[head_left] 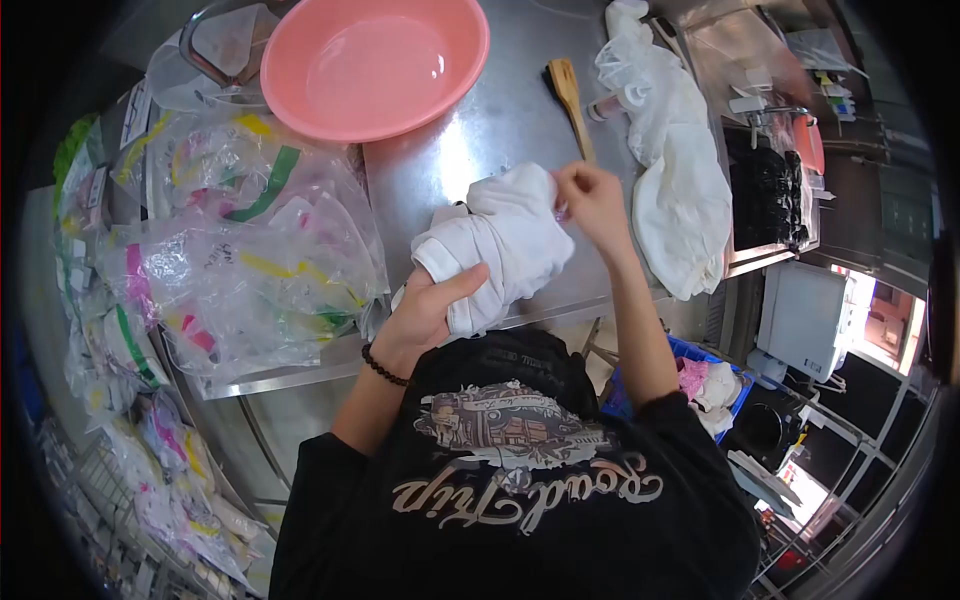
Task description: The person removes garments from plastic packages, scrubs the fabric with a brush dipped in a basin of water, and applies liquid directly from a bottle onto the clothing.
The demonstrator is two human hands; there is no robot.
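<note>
Left edge of the bench (410, 185): clear plastic bags (230, 265), loosely heaped, reach to the near left corner. Basin (375, 65), pink, sits toward the far edge, just beyond the bags; no contents seen in it.

Left hand (425, 310): above the near edge, about mid-length. Its fingers are closed around the near end of the white cloth (505, 235), thumb laid over the top. The cloth is bunched into a thick, layered roll. It is in hand over the near edge; whether its underside touches the bench cannot be told.

Right hand (595, 205): at the right end of the cloth. Its fingers are narrow, tips together at a small purplish spot; whether they grip that or the fabric cannot be told.

Brush (567, 90): beyond the right hand, unheld, wooden handle toward the near edge. Bottle (618, 103) lies to its right, beside the white pile (685, 200), which runs along the right side to the near edge.

Progress, as judged: the cloth is gathered, but handling is unfinished, since both hands are on it and it is not set down. Whether the pile has been dealt with cannot be determined.
</note>
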